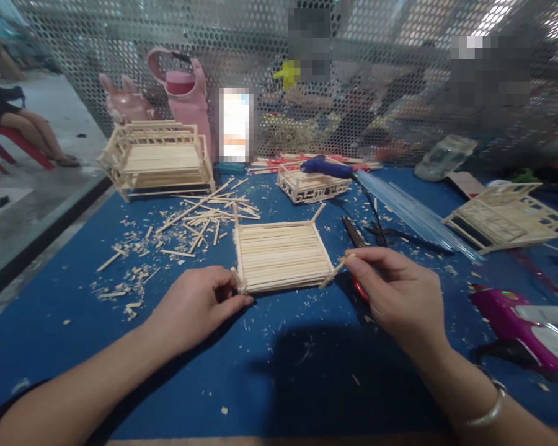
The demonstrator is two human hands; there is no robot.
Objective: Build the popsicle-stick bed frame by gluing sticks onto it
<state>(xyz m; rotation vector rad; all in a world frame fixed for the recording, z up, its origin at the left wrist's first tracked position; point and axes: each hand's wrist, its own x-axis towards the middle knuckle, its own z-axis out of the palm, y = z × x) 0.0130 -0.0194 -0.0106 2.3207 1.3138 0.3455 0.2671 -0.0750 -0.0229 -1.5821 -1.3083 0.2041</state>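
Wooden frame (281, 255) in the middle of the blue table (204, 384), between your two hands.
Your left hand (207, 292) is closed on its near left corner, and your right hand (395, 286) pinches a short stick (340, 266) at its near right corner. The bright screen (236, 127) on the far side is too blurred to read, as is the purple tool (504, 314) at right. The pink carrier (191, 113), far left, holds a pink-topped cup (180, 85); you cannot make out what is in the clear jar (445, 158), far right. A blue glue gun (325, 166) lies over the small stick box (302, 191) beyond the frame. Loose sticks (212, 215) lie scattered to the far left of it.
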